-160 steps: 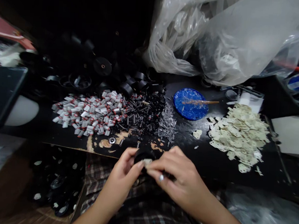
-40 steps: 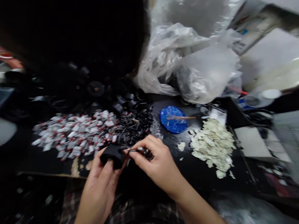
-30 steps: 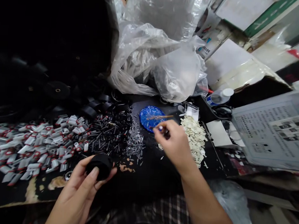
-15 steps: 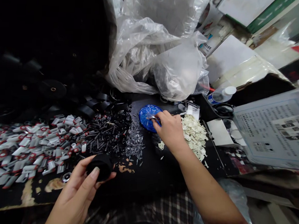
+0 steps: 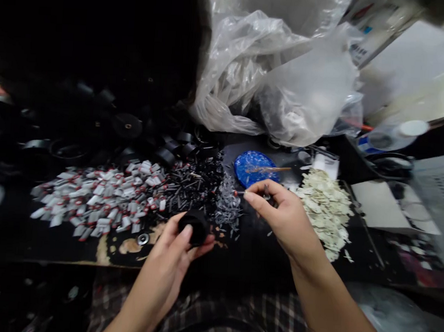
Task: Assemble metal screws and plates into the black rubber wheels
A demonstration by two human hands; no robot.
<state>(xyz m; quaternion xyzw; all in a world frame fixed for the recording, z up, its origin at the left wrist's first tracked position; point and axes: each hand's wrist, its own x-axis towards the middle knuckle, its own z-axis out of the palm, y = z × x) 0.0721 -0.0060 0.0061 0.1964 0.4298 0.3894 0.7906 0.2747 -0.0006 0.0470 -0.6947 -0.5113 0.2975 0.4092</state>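
My left hand [image 5: 171,253] is closed around a black round hollow part [image 5: 194,228], its open side turned up toward me. Between thumb and forefinger, my right hand [image 5: 279,209] pinches a small thin piece with a reddish end [image 5: 238,193]; blur hides its exact kind. A little metallic bit also shows by those fingers. Under the pinched piece lies a pile of small grey slivers [image 5: 228,211]. Just beyond the right hand is a blue round dish [image 5: 246,175] smeared with something pale, a thin brown stick [image 5: 276,169] resting across it.
White-grey pieces with red rings [image 5: 103,194] and black springs [image 5: 182,193] are heaped at left. Pale flat plates [image 5: 327,207] lie at right. Clear plastic bags [image 5: 293,100] stand behind, a white-capped bottle [image 5: 393,134] to their right. A metal ring [image 5: 143,239] sits near the front edge.
My right hand has come away from the blue dish toward me, now over the grey slivers. The stick on the dish is uncovered. The view has swung left; my left hand still holds the black part.
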